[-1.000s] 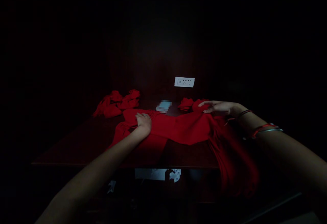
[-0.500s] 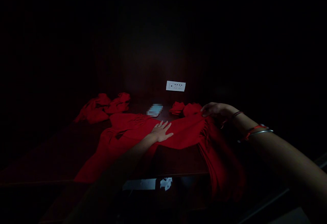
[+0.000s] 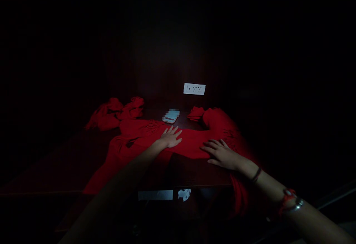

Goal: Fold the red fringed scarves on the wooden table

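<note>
A long red scarf [image 3: 191,140] with fringed ends lies spread across a dark table [image 3: 194,171], its ends hanging over the front edge at left and right. My left hand [image 3: 171,137] rests flat on the middle of the scarf, fingers stretched out. My right hand [image 3: 221,155] lies flat on the scarf's near edge a little to the right, fingers spread. Neither hand grips the cloth. Bracelets sit on my right wrist.
A crumpled red cloth pile [image 3: 114,112] lies at the back left and a smaller folded red cloth [image 3: 196,113] at the back right. A small pale flat object [image 3: 171,116] sits between them. A white socket plate [image 3: 194,88] is on the dark wall.
My right hand has left the scarf's far right edge and come down flat on its near edge. My left hand opened from a closed hold and slid right to the middle.
</note>
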`<state>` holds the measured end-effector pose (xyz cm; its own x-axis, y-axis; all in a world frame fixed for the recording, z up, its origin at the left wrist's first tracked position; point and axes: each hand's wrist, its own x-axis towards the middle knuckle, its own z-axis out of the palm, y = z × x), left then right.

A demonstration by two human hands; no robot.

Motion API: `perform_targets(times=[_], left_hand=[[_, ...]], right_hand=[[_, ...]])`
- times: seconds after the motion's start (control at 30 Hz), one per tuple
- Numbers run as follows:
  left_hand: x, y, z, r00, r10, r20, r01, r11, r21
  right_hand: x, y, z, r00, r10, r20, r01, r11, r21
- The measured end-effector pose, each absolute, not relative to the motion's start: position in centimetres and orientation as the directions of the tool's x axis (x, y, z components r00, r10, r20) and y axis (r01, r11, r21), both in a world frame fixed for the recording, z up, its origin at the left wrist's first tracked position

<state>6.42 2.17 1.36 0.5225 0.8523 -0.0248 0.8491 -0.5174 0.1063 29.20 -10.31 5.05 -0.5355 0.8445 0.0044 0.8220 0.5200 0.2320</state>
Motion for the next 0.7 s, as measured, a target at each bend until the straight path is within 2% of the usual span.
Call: perform_targets(times=[0.13,0.33,0.5,0.6,0.7], left_hand=[[6.1,2.6,1.4,0.498,0.865,-0.055,0.865,-0.493,0.092],[6.2,2.3,1.4,0.503,0.864,-0.028,0.862,-0.499,0.094],[6.7,2.0,1.5,0.517,0.856,-0.029,0.854,-0.513,0.086],[6.9,1.9,1.5,0.515,0.857,-0.019,0.855,-0.511,0.088],[6.8,1.9,1.5,0.524,0.851,-0.022,0.848,-0.52,0.1]], right_hand=[[30.0,-10.3,5.7,-0.597,0.792,0.131,0.765,0.512,0.392],[30.1,-9.2,8.4,-0.576,0.807,0.127,0.766,0.479,0.429],[30.8,-8.4,12.6,-0.424,0.904,-0.057,0.805,0.405,0.433],[30.3,-8.9,12.7,-0.303,0.944,-0.129,0.852,0.329,0.407],[28.7,-10.1,10.2,-0.372,0.893,-0.255,0.85,0.438,0.293]])
